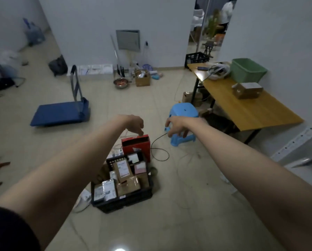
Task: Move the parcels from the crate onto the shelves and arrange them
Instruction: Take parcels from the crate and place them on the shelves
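Open floor surrounds the crate (pixel 122 200) except a red box (pixel 136 146) touching its far end, blue stool (pixel 183 124) near

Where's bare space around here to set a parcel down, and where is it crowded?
Free: the wooden table's near end, in front of the brown box; the floor between the black crate and the blue trolley. Crowded: the crate itself, packed with parcels, the cable-strewn floor by the red box and blue stool, and the table's far end around the green bin.

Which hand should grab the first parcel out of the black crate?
Probably the left hand: it hangs in line with the crate, fingers above the red box. The right hand hovers off over the blue stool.
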The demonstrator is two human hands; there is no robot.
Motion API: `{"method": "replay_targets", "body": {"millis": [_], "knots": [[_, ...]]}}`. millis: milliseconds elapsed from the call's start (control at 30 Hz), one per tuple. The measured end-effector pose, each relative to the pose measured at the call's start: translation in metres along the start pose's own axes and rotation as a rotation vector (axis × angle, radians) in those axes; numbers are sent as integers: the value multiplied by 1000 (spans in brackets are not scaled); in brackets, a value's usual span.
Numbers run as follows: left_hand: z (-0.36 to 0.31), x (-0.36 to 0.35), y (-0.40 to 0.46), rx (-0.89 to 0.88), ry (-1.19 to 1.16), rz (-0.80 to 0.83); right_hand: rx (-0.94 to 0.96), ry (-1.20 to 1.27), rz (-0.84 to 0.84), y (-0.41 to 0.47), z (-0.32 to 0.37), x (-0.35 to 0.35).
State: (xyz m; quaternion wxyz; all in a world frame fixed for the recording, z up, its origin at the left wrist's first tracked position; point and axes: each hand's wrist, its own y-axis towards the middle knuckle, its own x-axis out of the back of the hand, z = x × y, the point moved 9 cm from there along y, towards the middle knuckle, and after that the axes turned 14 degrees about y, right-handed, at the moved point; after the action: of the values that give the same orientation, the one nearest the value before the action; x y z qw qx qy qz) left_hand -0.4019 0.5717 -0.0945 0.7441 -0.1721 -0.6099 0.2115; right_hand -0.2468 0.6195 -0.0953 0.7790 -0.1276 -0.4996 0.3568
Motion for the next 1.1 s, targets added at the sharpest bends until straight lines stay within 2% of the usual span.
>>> {"method": "replay_targets", "body": {"millis": [200,433,600,667,733,1100], "knots": [[77,-108,3,57,-118,133,59,-45,110,53,63,-90],[130,-213,17,103,-277,262,89,-105,231,116,94,-175],[186,-362,127,149,-317,353,104,-136,317,167,100,-219],[184,-367,116,175,-376,411,108,-133,348,192,99,-234],[173,-330,87,184,-435,390,114,-136,367,217,97,-248],[184,-405,191,315,-729,497,-2,35,449,372,59,-306]]}}
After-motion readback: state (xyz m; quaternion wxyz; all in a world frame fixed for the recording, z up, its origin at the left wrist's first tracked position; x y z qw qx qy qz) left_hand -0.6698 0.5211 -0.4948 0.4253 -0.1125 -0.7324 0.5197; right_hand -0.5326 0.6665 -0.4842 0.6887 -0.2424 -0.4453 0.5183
